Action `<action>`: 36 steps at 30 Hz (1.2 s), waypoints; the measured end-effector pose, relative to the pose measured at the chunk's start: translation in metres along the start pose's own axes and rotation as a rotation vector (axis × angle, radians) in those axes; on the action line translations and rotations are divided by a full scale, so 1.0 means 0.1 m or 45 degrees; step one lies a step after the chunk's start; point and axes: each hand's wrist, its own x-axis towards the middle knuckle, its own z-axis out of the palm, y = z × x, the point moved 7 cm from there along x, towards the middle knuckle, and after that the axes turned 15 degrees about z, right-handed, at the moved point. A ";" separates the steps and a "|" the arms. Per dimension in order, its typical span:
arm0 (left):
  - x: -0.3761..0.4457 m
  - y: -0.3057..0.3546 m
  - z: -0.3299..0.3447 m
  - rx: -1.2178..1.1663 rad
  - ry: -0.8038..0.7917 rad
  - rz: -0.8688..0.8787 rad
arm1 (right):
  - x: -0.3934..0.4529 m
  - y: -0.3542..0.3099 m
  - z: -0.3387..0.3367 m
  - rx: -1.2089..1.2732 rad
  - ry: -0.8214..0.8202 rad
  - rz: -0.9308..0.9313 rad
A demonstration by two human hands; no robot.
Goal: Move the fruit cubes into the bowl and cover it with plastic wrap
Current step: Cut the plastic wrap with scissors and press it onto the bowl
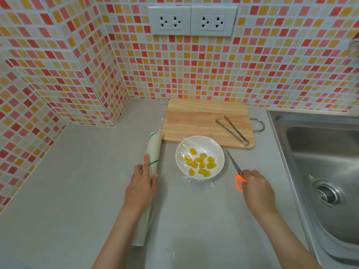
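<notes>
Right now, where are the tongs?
In the head view, the metal tongs lie on the right part of the wooden cutting board, behind the wrapped bowl and left of the sink, untouched by either hand.

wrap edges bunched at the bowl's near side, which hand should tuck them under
Neither is free: the left hand rests on the roll, the right hand holds the scissors. Probably left: the roll already lies on the counter, so it only needs lifting off to reach the bowl.
</notes>
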 end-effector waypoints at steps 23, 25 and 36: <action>0.07 0.63 0.11 -0.764 0.239 -0.057 | 0.36 -1.50 -0.15 0.192 -0.210 -0.654; 0.14 0.69 0.26 -0.905 0.171 -0.137 | 0.40 -1.58 0.04 0.090 -0.366 -0.659; 0.65 0.56 0.26 -1.042 0.211 -0.181 | 0.38 -1.07 -0.08 0.223 -0.147 -0.310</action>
